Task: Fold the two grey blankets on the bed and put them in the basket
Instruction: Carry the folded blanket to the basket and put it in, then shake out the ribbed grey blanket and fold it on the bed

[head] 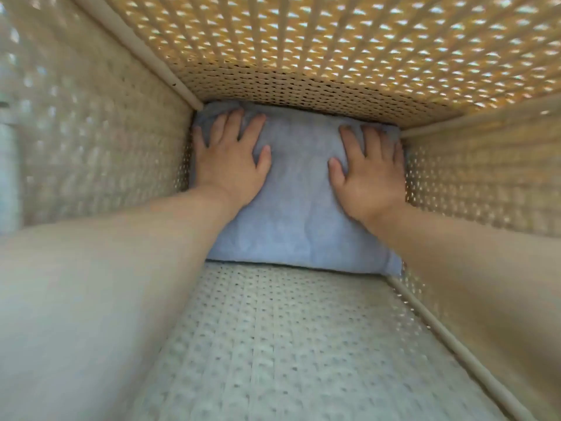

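I look straight down into a deep woven basket (303, 56). At its bottom lies a folded grey blanket (299, 214), filling the floor from wall to wall. My left hand (232, 159) presses flat on the blanket's left side with fingers spread. On the right side my right hand (368, 171) presses down the same way, fingers straight and spread. Both forearms reach down into the basket. Only one blanket surface shows; whether another lies beneath it is hidden.
The basket's four pale wicker walls close in on all sides, with light shining through the far wall's weave. White frame rods (449, 335) run down the corners. The near wall (288, 344) fills the lower part of the view.
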`<state>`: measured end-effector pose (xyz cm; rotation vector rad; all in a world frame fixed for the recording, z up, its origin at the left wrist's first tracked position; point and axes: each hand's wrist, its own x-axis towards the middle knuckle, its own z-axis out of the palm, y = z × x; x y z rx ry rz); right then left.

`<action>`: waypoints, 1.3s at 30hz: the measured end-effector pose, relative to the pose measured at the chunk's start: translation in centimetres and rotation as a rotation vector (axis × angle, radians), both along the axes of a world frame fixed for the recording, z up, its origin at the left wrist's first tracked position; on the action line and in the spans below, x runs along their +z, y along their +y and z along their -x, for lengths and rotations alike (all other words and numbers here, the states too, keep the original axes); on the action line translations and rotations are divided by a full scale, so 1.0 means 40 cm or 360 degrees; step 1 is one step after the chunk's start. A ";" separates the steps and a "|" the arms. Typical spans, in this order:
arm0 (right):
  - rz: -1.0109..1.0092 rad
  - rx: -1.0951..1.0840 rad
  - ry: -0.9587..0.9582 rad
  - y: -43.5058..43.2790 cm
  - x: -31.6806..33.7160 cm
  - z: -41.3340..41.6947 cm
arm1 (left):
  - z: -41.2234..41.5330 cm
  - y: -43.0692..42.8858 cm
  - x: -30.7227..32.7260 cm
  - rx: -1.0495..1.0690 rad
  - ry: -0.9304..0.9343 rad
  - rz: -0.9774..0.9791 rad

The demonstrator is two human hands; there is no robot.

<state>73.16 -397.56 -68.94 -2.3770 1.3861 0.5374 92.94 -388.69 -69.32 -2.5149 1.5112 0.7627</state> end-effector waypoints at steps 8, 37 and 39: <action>-0.0672 -0.0604 0.0246 0.079 0.507 0.039 | 0.074 0.049 0.494 0.0070 0.0300 -0.0379; -0.0907 0.0049 -0.0535 0.194 1.985 0.006 | 0.186 0.467 2.121 0.1712 0.0304 0.0892; -0.0896 0.0369 -0.0483 0.309 2.011 -0.084 | 0.199 0.633 2.124 0.1965 0.0229 0.0980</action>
